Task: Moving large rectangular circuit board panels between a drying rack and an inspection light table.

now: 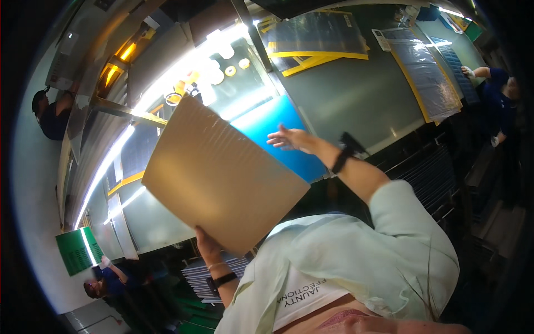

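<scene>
A large gold-brown rectangular panel (222, 178), with faint rows of lines along its upper part, is tilted up in front of me. My left hand (208, 245) grips its lower left edge; the fingers behind the panel are hidden. My right hand (290, 139) is off the panel, fingers stretched out and holding nothing, above a blue sheet (261, 122). That sheet lies on the brightly lit worktop, partly covered from view by the panel.
Rolls of tape (230, 70) stand beyond the panel. Yellow-edged dark sheets (317, 36) and a plastic-covered stack (423, 72) lie farther right. A metal post (253, 33) rises at the back. People work at the far right and lower left, one holding a green panel (78, 250).
</scene>
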Available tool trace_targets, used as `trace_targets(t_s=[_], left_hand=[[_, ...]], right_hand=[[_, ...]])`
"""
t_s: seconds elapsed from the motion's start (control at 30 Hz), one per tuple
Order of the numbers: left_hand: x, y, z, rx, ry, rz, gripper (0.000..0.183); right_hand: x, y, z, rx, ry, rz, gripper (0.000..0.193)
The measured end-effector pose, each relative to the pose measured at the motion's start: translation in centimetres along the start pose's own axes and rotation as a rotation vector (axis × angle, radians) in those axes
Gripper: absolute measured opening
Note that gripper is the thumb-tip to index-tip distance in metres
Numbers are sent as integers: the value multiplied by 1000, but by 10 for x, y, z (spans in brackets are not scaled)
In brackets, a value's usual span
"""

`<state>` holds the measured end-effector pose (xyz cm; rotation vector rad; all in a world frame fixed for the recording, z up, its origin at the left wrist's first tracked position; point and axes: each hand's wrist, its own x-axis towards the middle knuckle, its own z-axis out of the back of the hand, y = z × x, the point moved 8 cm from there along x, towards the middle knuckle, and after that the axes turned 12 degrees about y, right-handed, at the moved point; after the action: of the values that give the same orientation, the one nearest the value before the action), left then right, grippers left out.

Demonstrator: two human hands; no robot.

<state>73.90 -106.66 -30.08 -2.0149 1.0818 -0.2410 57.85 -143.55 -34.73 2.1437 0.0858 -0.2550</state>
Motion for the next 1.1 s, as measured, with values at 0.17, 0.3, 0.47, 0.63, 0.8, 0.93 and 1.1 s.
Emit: trace_targets(t_s=[0.17, 0.3, 0.47, 0.63, 0.8, 0.93, 1.1], left_hand=[[65, 58, -60, 5, 311, 152, 48], [102, 138, -110, 21, 414, 358, 46], [110, 147, -145, 1831, 295, 50, 57], [105, 154, -107, 2125, 65, 128, 83], [100, 165, -94, 2089, 51, 143, 87], [95, 163, -100, 2096, 49, 152, 87], [91, 158, -94, 2114, 53, 188, 87]], right_hand=[[-98, 49, -34, -211, -44, 146, 47], [-215, 89, -16, -189, -608, 173, 34], [-371, 177, -64, -960, -885, 121, 26], [-376, 147, -75, -1743, -1066, 60, 24], [-295, 21, 43, -1578, -1079, -117, 60], [-237, -40, 80, -1521, -1103, -67, 55], [-172, -17, 94, -1816, -438, -12, 21]])
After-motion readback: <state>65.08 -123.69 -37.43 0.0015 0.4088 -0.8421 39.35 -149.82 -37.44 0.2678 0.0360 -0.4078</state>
